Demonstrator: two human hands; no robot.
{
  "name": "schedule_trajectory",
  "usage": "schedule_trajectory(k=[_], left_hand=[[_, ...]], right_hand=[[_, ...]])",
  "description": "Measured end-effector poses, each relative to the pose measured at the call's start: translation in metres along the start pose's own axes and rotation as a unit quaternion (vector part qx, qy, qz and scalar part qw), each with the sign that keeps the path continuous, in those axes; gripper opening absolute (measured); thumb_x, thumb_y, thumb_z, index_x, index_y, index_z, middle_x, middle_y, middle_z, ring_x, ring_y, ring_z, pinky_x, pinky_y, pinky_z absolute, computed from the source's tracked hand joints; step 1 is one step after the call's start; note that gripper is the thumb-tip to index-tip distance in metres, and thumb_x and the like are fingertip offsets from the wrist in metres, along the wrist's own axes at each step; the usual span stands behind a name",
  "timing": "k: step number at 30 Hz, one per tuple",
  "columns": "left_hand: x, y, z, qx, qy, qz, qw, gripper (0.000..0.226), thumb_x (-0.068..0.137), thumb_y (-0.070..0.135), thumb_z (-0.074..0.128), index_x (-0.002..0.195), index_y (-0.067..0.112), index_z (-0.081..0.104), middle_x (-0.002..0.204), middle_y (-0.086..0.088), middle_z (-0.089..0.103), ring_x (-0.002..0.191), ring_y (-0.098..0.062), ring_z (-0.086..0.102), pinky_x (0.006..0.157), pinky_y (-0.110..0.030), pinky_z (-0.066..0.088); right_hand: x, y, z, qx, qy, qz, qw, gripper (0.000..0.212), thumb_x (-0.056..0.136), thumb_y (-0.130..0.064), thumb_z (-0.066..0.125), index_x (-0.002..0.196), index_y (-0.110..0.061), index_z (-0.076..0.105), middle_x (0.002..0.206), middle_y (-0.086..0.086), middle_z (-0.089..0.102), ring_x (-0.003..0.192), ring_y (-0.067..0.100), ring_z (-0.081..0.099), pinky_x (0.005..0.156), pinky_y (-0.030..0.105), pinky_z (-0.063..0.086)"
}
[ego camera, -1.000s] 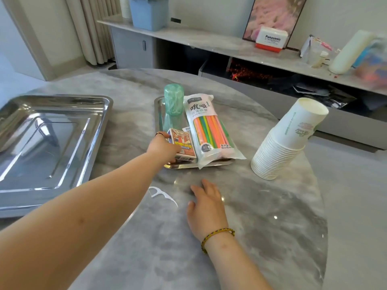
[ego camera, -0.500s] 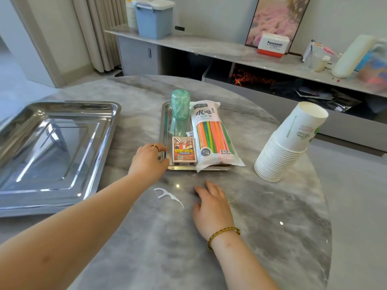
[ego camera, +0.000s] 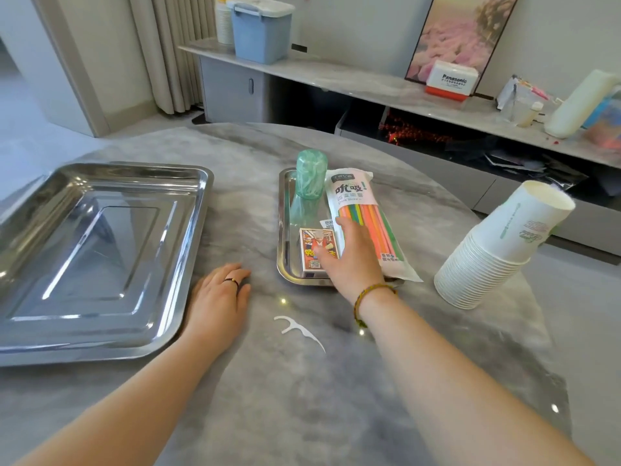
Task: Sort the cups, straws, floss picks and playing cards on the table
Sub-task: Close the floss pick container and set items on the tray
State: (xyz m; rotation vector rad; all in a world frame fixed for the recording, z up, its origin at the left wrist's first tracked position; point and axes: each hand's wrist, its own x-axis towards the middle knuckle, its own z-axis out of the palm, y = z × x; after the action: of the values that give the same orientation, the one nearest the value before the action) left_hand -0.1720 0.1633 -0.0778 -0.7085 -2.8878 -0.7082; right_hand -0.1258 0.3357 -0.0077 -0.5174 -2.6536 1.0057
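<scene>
Right hand (ego camera: pixel 353 260) has left the bench (ego camera: pixel 302 398) near the floss pick (ego camera: pixel 299 329) and now reaches over the near end of the small tray (ego camera: pixel 284 223). Its fingers are loosely spread and nearly straight. The thumb lies over the card box (ego camera: pixel 312 242) and the fingertips over the lower part of the straw pack (ego camera: pixel 356 200). I cannot tell whether it presses on either of them. Meanwhile the left hand (ego camera: pixel 218 297) has drawn back from the small tray. It rests palm down on the bench, fingers straight and close together, just beside the near right corner of the large tray (ego camera: pixel 94 257).

Head view, counted: two steel trays, the large one at the left and the small one in the middle. In the small tray are one card box, one straw pack and one green floss container (ego camera: pixel 309 179). The container stands upright at the far end and the pack lies lengthwise along the right side, its near end overhanging the rim. The card box lies flat at the near end, left of the pack. One loose floss pick lies on the bench between the two forearms, apart from both hands. One leaning stack of paper cups (ego camera: pixel 494 250) stands upside down at the right, well apart from the trays.
</scene>
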Motion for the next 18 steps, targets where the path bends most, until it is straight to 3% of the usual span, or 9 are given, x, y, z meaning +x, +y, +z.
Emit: schedule_trajectory(k=[3,5,7,8,11,13,16,18], left_hand=[[0.003,-0.004,0.005,-0.014,0.044,0.016,0.999,0.034,0.078,0.021,0.044,0.084,-0.002,0.069,0.091,-0.019,0.070,0.082,-0.037,0.067,0.070,-0.047,0.052],[0.004,-0.005,0.006,0.015,0.036,0.043,0.998,0.038,0.075,0.025,0.039,0.079,0.004,0.070,0.085,-0.013,0.071,0.076,-0.032,0.069,0.061,-0.043,0.054],[0.003,-0.007,0.010,0.014,0.028,0.054,0.998,0.039,0.075,0.027,0.037,0.081,0.007,0.071,0.089,-0.011,0.071,0.080,-0.030,0.069,0.071,-0.035,0.052],[0.003,-0.008,0.012,0.008,0.028,0.054,0.998,0.040,0.075,0.028,0.038,0.082,0.007,0.071,0.090,-0.010,0.071,0.083,-0.030,0.069,0.082,-0.034,0.043],[0.007,-0.013,0.017,0.004,0.038,0.052,0.998,0.041,0.075,0.030,0.038,0.086,0.007,0.071,0.093,-0.010,0.071,0.096,-0.028,0.063,0.088,-0.030,0.029],[0.009,-0.015,0.018,-0.019,0.044,0.065,0.997,0.045,0.086,0.035,0.034,0.087,0.009,0.070,0.094,-0.010,0.071,0.101,-0.021,0.049,0.097,-0.021,0.022],[0.008,-0.017,0.018,-0.038,0.030,0.086,0.995,0.062,0.096,0.045,0.011,0.092,0.015,0.065,0.096,-0.008,0.071,0.101,-0.016,0.045,0.105,-0.011,0.009],[0.008,-0.018,0.019,-0.027,0.051,0.091,0.994,0.071,0.096,0.045,0.009,0.087,0.011,0.070,0.094,-0.008,0.071,0.100,-0.016,0.045,0.103,-0.013,0.012]], right_hand=[[0.073,-0.018,0.003,-0.062,-0.023,-0.024,0.998,0.061,0.087,-0.023,0.059,0.139,-0.012,0.030,0.142,0.009,0.032,0.131,0.024,0.033,0.105,0.027,0.027],[0.115,-0.026,0.007,-0.115,-0.027,-0.029,0.993,0.064,0.087,-0.024,0.058,0.141,-0.014,0.026,0.145,0.010,0.028,0.132,0.028,0.030,0.108,0.034,0.027],[0.150,-0.031,0.016,-0.168,-0.033,-0.028,0.985,0.070,0.088,-0.027,0.057,0.145,-0.019,0.017,0.152,0.007,0.016,0.137,0.032,0.020,0.110,0.041,0.025],[0.163,-0.032,0.019,-0.186,-0.035,-0.024,0.982,0.073,0.089,-0.030,0.056,0.146,-0.022,0.013,0.155,0.005,0.008,0.139,0.033,0.014,0.110,0.044,0.024],[0.195,-0.031,0.028,-0.212,-0.040,-0.027,0.976,0.076,0.089,-0.035,0.055,0.147,-0.026,0.006,0.156,0.001,-0.001,0.141,0.032,0.003,0.111,0.046,0.021],[0.210,-0.025,0.031,-0.195,-0.040,-0.021,0.980,0.074,0.088,-0.038,0.055,0.146,-0.021,0.013,0.155,0.004,0.011,0.140,0.032,0.014,0.111,0.040,0.022],[0.215,-0.013,0.033,-0.150,-0.055,0.016,0.987,0.067,0.085,-0.032,0.060,0.141,-0.015,0.027,0.144,0.010,0.030,0.128,0.031,0.038,0.104,0.036,0.033],[0.210,-0.011,0.032,-0.141,-0.050,0.017,0.989,0.064,0.084,-0.028,0.061,0.138,-0.014,0.031,0.140,0.011,0.033,0.123,0.031,0.043,0.099,0.036,0.038]])
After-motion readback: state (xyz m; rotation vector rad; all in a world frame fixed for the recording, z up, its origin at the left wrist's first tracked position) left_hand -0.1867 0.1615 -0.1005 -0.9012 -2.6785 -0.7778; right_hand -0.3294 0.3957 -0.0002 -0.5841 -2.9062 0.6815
